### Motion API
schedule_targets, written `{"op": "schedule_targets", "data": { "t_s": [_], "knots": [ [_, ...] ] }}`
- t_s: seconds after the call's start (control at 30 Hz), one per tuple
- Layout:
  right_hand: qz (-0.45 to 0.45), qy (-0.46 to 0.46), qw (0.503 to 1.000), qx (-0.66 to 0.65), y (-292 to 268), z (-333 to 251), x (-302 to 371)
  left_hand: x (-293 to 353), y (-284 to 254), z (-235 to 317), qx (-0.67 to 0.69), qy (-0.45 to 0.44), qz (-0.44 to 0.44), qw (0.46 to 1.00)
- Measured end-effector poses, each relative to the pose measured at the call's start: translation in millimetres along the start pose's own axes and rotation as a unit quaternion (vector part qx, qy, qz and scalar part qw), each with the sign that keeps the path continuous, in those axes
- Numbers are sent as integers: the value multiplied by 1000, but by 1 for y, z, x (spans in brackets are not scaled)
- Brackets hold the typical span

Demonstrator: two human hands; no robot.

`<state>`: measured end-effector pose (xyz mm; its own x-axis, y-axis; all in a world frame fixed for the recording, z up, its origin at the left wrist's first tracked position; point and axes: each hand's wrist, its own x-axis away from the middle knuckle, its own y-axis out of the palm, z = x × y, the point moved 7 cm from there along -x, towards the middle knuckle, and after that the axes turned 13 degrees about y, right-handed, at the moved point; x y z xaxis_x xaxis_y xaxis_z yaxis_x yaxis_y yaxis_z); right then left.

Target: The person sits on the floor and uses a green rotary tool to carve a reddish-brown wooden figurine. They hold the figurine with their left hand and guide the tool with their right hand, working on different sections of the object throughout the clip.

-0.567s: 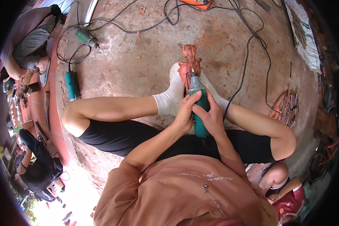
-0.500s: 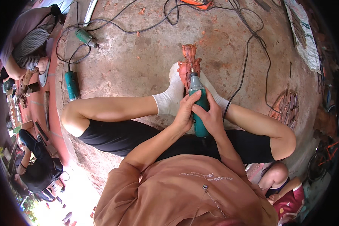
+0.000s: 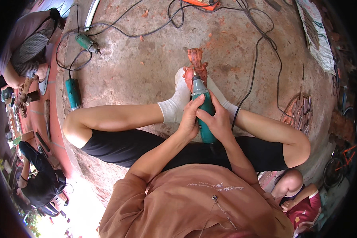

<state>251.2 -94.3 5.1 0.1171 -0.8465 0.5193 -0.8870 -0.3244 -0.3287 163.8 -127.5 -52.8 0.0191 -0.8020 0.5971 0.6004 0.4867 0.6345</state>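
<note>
A teal and grey die grinder points away from me, its cord running off to the right. My left hand wraps its left side and my right hand grips it from the right, thumbs near each other on top. The grinder's bit meets a reddish-brown carved wooden figure, or comes very close to it; I cannot tell which. The carving is braced between my feet in white socks. Its lower part is hidden behind the tool and my feet.
Two more green power tools lie at the left on the concrete floor. Black cords loop across it. At the right is a pile of chisel-like tools. Other people sit at left and lower right.
The grinder has tilted slightly, its nose swinging a little left with both hands still on it. The carving appears turned a little. The whole view has shifted slightly.
</note>
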Motion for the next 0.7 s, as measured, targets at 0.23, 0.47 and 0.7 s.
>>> {"op": "schedule_targets", "data": {
  "t_s": [0.23,0.47,0.7],
  "knots": [
    [5,-10,999,34,1,-9,-2,-1,1,5,20,21,-6,1000],
    [12,0,999,38,-2,-9,-1,-3,-1,0,22,8,-8,1000],
    [22,0,1000,4,-6,-2,4,4,13,1,23,-2,1,1000]
  ]
}}
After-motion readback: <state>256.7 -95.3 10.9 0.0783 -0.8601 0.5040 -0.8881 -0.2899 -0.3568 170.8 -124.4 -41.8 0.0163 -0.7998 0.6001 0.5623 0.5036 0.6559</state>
